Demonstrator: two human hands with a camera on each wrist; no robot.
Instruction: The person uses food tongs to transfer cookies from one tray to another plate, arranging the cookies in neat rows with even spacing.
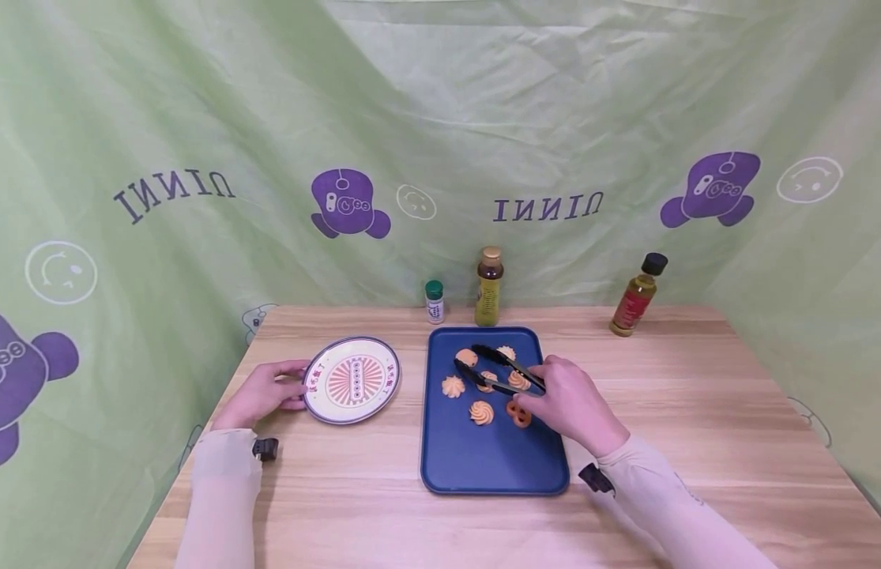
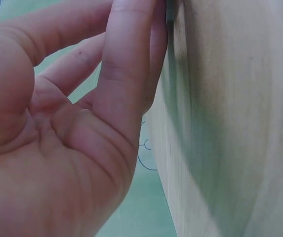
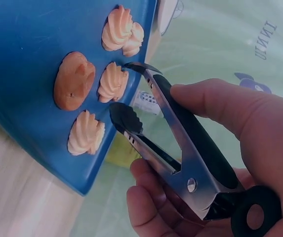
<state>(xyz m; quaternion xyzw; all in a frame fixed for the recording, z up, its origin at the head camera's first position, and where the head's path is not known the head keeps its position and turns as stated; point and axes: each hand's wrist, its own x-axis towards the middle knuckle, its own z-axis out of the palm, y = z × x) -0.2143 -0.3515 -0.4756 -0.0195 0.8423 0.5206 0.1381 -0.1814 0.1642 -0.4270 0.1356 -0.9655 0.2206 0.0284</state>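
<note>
Head view: right hand (image 1: 570,401) around tongs (image 1: 498,368).

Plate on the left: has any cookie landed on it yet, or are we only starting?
Only starting. The plate holds no cookie; the left hand touches its rim. All the cookies lie on the blue tray. In hand: the right hand holds the tongs, open above the tray with nothing between their tips. Left: lifting every cookie across.

I see brushed-metal tongs (image 3: 190,163) with black tips, a smooth matt blue plastic tray (image 1: 483,462), a wood-grain tabletop (image 1: 696,411), and a glossy plate (image 1: 352,380).
</note>
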